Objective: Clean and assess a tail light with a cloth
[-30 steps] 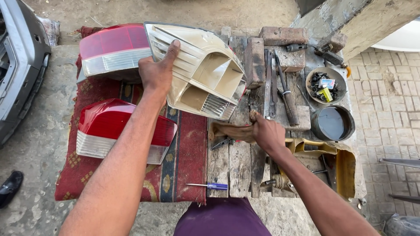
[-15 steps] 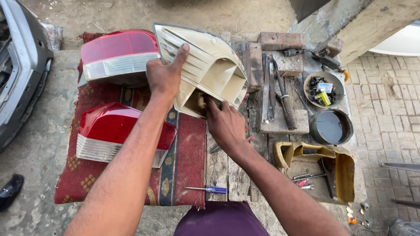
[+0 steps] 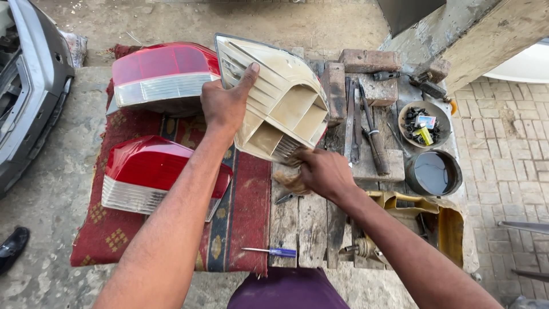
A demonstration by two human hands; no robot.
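While the left hand (image 3: 226, 106) grips the cream lamp housing (image 3: 280, 106) with its fingers wrapped over the top edge and the thumb laid up its face, that housing is held tilted above the wooden bench (image 3: 311, 220), its open pockets facing the camera.

Far to the left of the housing, a grey car bumper (image 3: 34, 97) lies on the concrete, with a black shoe (image 3: 12, 247) below it. Nearer the housing on the same side, a red patterned rug (image 3: 246, 212) carries two tail lamps: one red and clear lamp (image 3: 160, 74) just beside the housing's upper left edge, and another red lamp (image 3: 146, 174) below and left of it, partly under the left forearm.

Directly under the housing, the right hand (image 3: 323, 174) is closed around a wad of tan cloth (image 3: 289, 183), pressed against the housing's lower ribbed corner. Below that, a blue-handled screwdriver (image 3: 274, 252) lies at the edge of the rug.

Right of the housing, bricks (image 3: 369, 60) and long dark metal tools (image 3: 372, 134) rest on the bench. Further right sit a small bowl of screws and bits (image 3: 426, 117) and a dark round tin of liquid (image 3: 433, 173). Below the tin stands a cut-open yellow can (image 3: 443, 226).
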